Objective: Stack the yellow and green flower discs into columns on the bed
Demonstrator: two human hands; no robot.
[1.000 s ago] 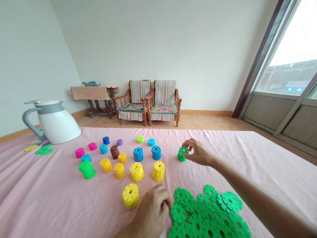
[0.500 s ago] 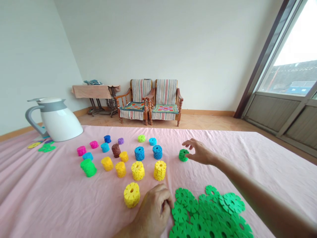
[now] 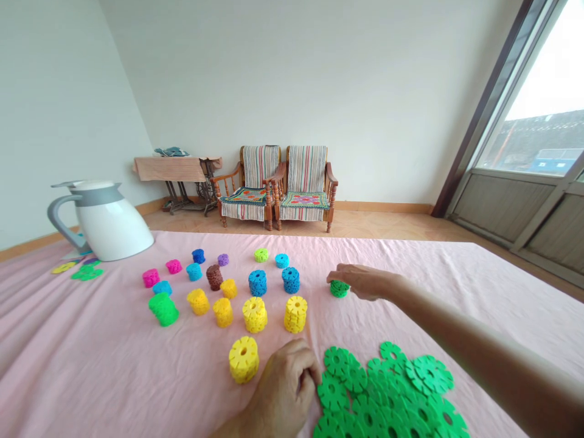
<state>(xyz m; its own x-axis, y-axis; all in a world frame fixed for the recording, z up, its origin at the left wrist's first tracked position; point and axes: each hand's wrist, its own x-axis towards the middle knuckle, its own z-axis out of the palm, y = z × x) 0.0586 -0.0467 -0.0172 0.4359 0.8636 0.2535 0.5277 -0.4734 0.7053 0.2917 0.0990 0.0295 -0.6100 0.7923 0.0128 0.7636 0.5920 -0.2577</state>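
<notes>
- Table point(image 3: 456, 264) is draped in a pink cloth point(image 3: 91, 365), on which notched plastic discs are set out in many small stacks.
- The right hand point(image 3: 362, 281) is held palm down over the small green stack point(image 3: 339, 292), between the far edge and the middle of the table. Its grip is released, the fingers being stretched out straight; whether the top disc is pressed cannot be told.
- The stack's top is covered by the fingers; only its side is seen below them.
- The left hand point(image 3: 285, 386) is rested on the cloth toward the near edge, clenched loosely into a fist. Its palm is hidden, so whether anything is kept inside cannot be told.
- A loose, overlapping pile of green discs point(image 3: 387, 395) is spread just beside the left hand's knuckles, toward the near edge.
- A yellow stack point(image 3: 243, 359) is stood just beside the left hand, on its other side. Two more yellow stacks point(image 3: 295, 314) and two blue stacks point(image 3: 291, 280) are placed farther toward the far edge.
- A white jug point(image 3: 114, 228) is stood by the far edge, at the left, with flat discs point(image 3: 87, 271) laid near its base.
</notes>
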